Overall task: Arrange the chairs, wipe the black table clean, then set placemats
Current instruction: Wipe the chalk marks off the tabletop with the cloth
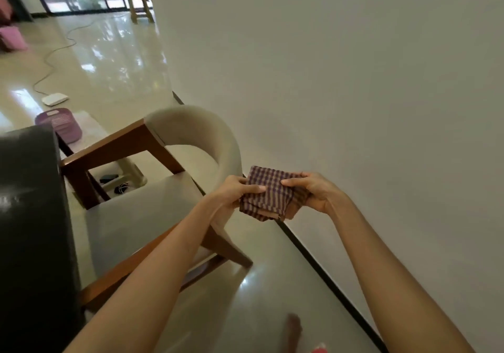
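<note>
A folded purple-and-tan checked cloth is held in the air between both hands, over the floor beside a wall. My left hand grips its left side with the thumb on top. My right hand grips its right side. Below and left of the cloth stands a chair with a beige seat, a curved beige back and brown wooden legs, pushed up against the black table, whose edge fills the left of the view.
A plain wall runs along the right with a dark skirting strip at the floor. On the glossy floor lie a purple basket, a white box with a cable, and a small wooden chair far back by glass doors.
</note>
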Available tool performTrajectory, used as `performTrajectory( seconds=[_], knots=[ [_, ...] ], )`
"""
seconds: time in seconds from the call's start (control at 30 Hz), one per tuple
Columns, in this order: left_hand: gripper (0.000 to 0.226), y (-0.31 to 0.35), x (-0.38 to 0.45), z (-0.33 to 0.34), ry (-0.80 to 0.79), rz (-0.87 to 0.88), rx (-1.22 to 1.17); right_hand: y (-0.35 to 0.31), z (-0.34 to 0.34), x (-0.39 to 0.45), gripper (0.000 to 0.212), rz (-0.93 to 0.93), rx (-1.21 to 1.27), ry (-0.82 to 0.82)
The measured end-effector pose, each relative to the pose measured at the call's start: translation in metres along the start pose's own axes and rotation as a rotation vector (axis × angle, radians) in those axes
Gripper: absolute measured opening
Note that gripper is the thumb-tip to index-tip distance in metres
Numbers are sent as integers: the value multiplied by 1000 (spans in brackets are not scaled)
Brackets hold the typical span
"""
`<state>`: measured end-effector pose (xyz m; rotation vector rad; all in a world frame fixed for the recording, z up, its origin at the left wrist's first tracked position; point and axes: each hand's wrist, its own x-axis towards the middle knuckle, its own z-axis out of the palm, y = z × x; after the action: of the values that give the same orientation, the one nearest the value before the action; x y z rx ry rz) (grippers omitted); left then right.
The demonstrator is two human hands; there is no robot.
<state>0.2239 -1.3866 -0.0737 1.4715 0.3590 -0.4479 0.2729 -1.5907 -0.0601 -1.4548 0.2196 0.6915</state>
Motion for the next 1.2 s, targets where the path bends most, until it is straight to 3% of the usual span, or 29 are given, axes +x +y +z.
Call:
performTrajectory(
  seconds=[0.1, 0.3, 0.5, 0.57, 0.67, 0.77, 0.87, 1.2],
  knots=[
    [37, 31, 49, -12, 58, 22, -80, -41, -9, 57, 24, 3, 19, -82],
    [33, 86, 134, -39, 255, 109, -281, -130, -20, 178, 21, 39, -124, -191],
    [30, 119, 195, -88, 426, 162, -338, -190, 18, 278, 9, 59, -299, -348],
    [33, 131, 218, -108, 476, 184, -348, -207, 34, 312, 13, 50, -310, -383],
    [35, 149, 262, -144, 541, 234, -424, -234, 70, 374, 35, 58, -332, -445],
    [32, 161, 299, -180, 600, 236, -527, -251, 111, 436, 45, 162, -325, -528],
    [29, 171, 327, -221, 701, 234, -593, -268, 157, 492, 44, 230, -379, -571],
    [32, 195, 356, -348, 1038, 270, -755, -305, 316, 595, 29, 120, -584, -800]
  ],
)
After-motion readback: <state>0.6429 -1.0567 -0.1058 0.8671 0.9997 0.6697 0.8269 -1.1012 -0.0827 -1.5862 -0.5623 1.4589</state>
